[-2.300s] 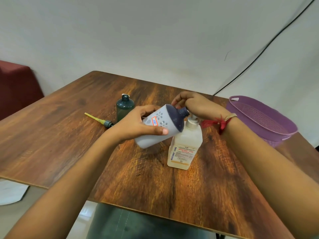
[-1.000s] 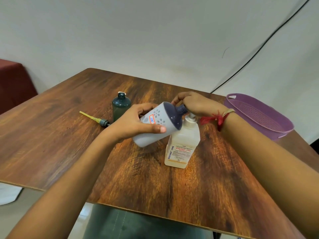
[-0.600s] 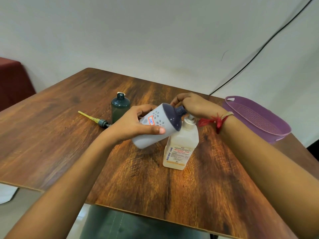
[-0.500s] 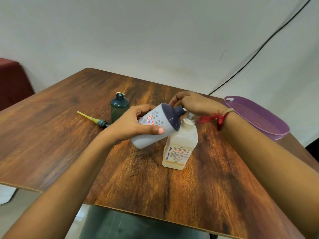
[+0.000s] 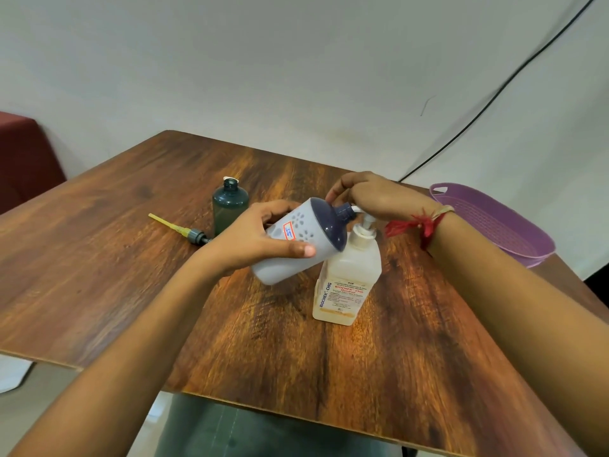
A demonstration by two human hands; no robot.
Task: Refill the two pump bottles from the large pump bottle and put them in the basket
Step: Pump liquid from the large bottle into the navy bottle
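The left hand (image 5: pixel 257 240) has its fingers (image 5: pixel 298 249) wrapped round the white bottle (image 5: pixel 296 244), thumb across the front beside a small red-edged label, gripping it tilted in the air just left of the large bottle (image 5: pixel 347 282). The white bottle has a pale body with flower-shaped marks and a dark blue shoulder and neck; its open neck points right and touches the large bottle's white spout. The right hand (image 5: pixel 372 196) sits curled over the large bottle's pump head, fingers bent down on it; how tightly they press cannot be told. A red thread is tied at that wrist. The large bottle stands upright on the bench (image 5: pixel 99 258), translucent, with a cream liquid low inside and a printed label. Left of it and further back stands a dark green bottle (image 5: pixel 229 206) without a cap, and left of that lies a pump (image 5: pixel 184 228) with a yellow tube. The purple basket (image 5: pixel 494 222) rests well to the right of the large bottle, at the bench edge.
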